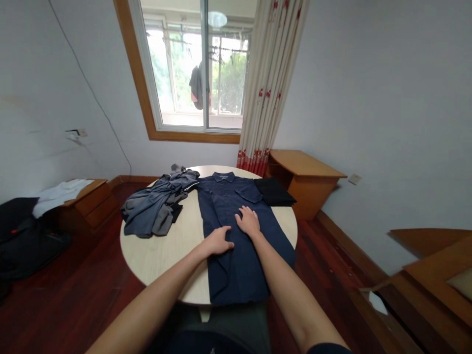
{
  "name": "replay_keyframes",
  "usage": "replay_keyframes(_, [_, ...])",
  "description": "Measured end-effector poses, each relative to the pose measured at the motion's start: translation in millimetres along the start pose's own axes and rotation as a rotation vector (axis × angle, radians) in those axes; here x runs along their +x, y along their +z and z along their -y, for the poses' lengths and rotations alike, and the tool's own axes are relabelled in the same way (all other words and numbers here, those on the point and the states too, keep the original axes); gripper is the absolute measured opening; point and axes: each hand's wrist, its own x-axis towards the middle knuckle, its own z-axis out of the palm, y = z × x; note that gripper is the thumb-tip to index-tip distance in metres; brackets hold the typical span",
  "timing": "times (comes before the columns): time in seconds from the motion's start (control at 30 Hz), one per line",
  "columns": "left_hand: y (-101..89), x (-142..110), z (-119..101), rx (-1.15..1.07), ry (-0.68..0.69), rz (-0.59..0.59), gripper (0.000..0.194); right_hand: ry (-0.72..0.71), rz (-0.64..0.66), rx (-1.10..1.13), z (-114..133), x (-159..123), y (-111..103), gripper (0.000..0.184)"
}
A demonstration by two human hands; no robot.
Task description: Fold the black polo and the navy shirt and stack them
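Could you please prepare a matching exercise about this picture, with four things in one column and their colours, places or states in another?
1. Shirt
2. Clothes pile
3. Black cloth
4. Curtain

A. Cream with red pattern
B. Rumpled, on the left of the table
C. Spread under the left hand and right hand
D. Lying flat, on the table's right

Pairs: 1-C, 2-B, 3-D, 4-A

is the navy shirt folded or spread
Mostly spread out: the navy shirt lies lengthwise on the round table, collar at the far end, hem by the near edge.
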Motion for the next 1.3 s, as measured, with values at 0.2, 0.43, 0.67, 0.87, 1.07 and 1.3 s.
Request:
replay_keyframes(0.2, [21.2, -13, -5, 0.05, 0.127, 0.165, 0.068, -0.009, -0.028, 0.033, -3, 2, 1, 0.047])
replay_keyframes(0.43, [7.9, -25, -1, -0.086, 0.198, 0.526, 0.078, -0.096, -0.089, 0.184, 2, -1, -8, 0.032])
replay_keyframes(0.67, [-81.1, 51, 66, -0.354, 0.065, 0.323, 0.056, -0.294, 0.14, 0.483, 32, -13, -13, 0.04])
replay_keyframes(0.87, [-141.1, 149, 125, 0.181, -0.278, -0.264, 0.048, -0.295, 0.313, 0.379, 59, -34, -32, 0.037])
replay_keyframes(1.07, [-154.3, 199, 146, 0.44, -0.317, -0.33, 0.064, -0.226, 0.362, 0.444, 65, -49, -50, 0.034])
replay_keyframes(1.3, [-160.4, 237, 138, 0.613, -0.291, -0.268, 0.043, -0.047, 0.434, 0.637, 54, -56, -45, 0.026])
